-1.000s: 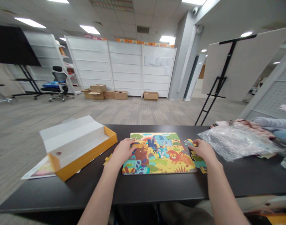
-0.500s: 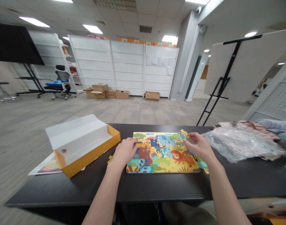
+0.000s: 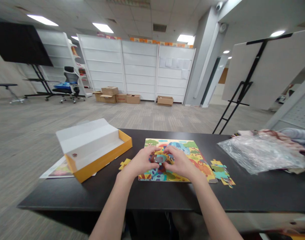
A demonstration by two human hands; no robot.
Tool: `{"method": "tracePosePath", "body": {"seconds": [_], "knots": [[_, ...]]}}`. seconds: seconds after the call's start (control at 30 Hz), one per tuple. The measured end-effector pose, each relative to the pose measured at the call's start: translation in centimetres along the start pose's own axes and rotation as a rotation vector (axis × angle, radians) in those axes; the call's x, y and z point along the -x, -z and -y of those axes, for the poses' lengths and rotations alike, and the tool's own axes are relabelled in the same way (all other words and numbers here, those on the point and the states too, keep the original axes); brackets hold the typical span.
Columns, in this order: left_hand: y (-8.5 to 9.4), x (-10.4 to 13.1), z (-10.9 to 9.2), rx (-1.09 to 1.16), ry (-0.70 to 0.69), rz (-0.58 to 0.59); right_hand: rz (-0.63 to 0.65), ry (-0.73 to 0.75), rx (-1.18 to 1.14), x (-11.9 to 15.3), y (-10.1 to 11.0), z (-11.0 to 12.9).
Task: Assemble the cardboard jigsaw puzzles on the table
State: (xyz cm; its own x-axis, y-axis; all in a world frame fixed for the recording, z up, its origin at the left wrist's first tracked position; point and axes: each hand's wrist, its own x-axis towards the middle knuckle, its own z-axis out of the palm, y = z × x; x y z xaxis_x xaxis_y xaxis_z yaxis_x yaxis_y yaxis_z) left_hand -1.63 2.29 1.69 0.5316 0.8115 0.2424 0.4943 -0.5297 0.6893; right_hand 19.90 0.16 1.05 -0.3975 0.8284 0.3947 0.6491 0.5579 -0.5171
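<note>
A colourful animal jigsaw puzzle (image 3: 194, 156) lies in its flat tray on the black table in front of me. Over its left half, both hands meet around one puzzle piece (image 3: 160, 159), grey and teal with a yellow edge. My left hand (image 3: 140, 162) has thumb and fingers curled on the piece's left side. From the right, my right hand (image 3: 180, 162) grips it the same way. Part of the puzzle beneath is hidden by the hands. Several loose pieces (image 3: 221, 171) lie right of the tray, and a yellow piece (image 3: 124, 163) sits by my left wrist.
An open yellow box (image 3: 102, 159) with a white inside stands at the left, on a printed sheet (image 3: 56, 169). Clear plastic packaging (image 3: 262, 153) and folded cloth (image 3: 293, 140) lie at the right. Cardboard boxes (image 3: 109, 95) and white shelving (image 3: 139, 68) stand across the room.
My right hand has brought the puzzle piece leftward from the tray's upper right corner. My left hand has shifted in to meet it, and the loose pieces at right are now uncovered.
</note>
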Motion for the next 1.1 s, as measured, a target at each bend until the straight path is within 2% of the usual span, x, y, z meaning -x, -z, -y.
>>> {"method": "tracePosePath", "body": {"seconds": [0.2,0.47,0.6,0.87,1.1], "knots": [[0.1,0.4,0.9,-0.134,0.043,0.012,0.036,-0.006,-0.044,0.4,-0.3,-0.1],[0.1,0.5,0.5,-0.231,0.098,0.073,0.043,-0.109,0.113,1.4,0.9,-1.7],[-0.2,0.2,0.8,-0.206,0.062,0.080,0.115,-0.117,0.144,1.6,0.7,-1.4],[-1.2,-0.2,2.1,-0.284,0.014,0.058,0.120,-0.095,0.147,1.5,0.7,-1.2],[-1.3,-0.2,1.4,-0.372,0.025,0.097,0.121,-0.076,0.137,1.6,0.7,-1.1]]}}
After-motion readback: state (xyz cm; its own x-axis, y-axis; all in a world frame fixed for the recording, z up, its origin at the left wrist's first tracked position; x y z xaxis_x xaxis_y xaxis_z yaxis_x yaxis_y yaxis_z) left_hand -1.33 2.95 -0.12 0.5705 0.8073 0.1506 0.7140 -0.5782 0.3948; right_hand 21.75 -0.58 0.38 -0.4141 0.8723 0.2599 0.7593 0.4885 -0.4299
